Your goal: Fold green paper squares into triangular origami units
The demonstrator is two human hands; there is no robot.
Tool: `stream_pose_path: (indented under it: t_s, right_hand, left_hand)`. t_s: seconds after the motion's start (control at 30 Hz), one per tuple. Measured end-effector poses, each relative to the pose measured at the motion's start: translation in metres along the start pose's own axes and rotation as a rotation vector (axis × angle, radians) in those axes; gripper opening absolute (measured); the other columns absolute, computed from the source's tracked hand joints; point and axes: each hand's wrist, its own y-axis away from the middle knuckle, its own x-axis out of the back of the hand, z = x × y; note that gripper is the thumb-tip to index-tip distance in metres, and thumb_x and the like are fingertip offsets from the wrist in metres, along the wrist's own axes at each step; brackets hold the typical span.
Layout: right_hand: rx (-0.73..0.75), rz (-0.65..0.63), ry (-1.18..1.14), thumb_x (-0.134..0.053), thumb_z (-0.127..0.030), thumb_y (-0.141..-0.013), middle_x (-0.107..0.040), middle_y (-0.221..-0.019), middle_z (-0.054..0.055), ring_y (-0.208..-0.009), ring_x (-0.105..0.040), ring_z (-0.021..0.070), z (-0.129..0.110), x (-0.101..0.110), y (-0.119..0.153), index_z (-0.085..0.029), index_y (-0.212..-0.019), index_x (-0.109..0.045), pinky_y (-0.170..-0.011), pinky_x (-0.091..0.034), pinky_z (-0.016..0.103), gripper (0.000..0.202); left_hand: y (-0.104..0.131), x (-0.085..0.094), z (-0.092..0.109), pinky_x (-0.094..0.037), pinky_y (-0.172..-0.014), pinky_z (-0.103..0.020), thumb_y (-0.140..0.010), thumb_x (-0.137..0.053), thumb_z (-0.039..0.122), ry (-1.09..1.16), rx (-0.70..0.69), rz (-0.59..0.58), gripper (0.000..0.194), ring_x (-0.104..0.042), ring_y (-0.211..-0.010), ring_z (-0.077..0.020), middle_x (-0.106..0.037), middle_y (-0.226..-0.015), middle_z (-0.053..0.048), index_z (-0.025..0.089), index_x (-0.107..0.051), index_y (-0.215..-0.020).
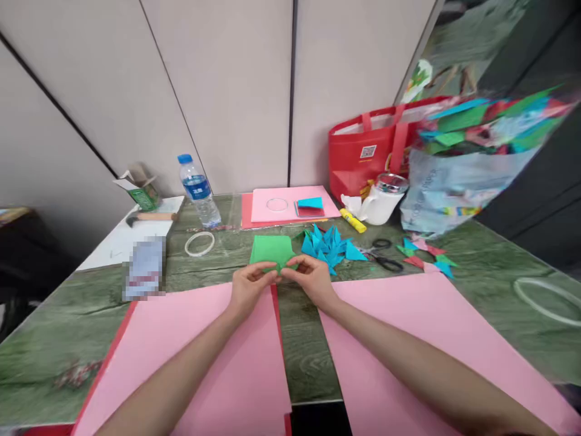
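Observation:
Both my hands meet at the middle of the table, over the strip between two large pink sheets. My left hand point(252, 286) pinches the lower edge of green paper point(271, 249) between thumb and fingers. Close beside it, my right hand point(314, 279) has its thumb and index finger closed on the right part of that paper. A small folded green piece shows between the fingertips; its exact shape is hard to make out. Folded blue paper pieces point(330, 245) lie in a pile just beyond my right hand.
Scissors point(385, 255), a glue stick point(353, 221) and a white mug point(384, 203) stand or lie right of the pile. Further right are a red bag point(363, 154) and a plastic bag point(454, 188). A water bottle point(200, 192), white ring point(200, 244) and hammer point(152, 217) are at left.

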Motion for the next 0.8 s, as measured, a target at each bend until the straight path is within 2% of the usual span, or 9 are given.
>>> stream_pose_path:
  t_s: [0.3,0.8]
  right_hand:
    - [-0.089,-0.045,-0.129,-0.07,-0.033,-0.059,-0.055,-0.052,-0.003,-0.046,-0.051,0.0107,-0.0068,-0.0042,0.0031,-0.016,-0.068,-0.059,-0.045,-0.038,0.022,0.023]
    - [-0.094,-0.049,-0.145,-0.067,-0.034,-0.062,-0.055,-0.055,-0.003,-0.046,-0.053,0.0098,-0.0061,-0.0087,0.0033,-0.016,-0.068,-0.057,-0.045,-0.041,0.021,0.021]
  left_hand:
    - [0.001,-0.0013,0.0025,-0.054,-0.064,-0.027,-0.059,-0.072,0.024,0.035,0.023,0.02,0.023,-0.066,-0.062,-0.0181,-0.068,-0.063,-0.001,0.013,-0.065,-0.078]
    - [0.0009,-0.0021,0.0035,-0.053,-0.061,-0.027,-0.058,-0.071,0.026,-0.03,0.044,0.082,0.022,-0.066,-0.06,-0.0194,-0.066,-0.056,-0.001,0.012,-0.066,-0.075]
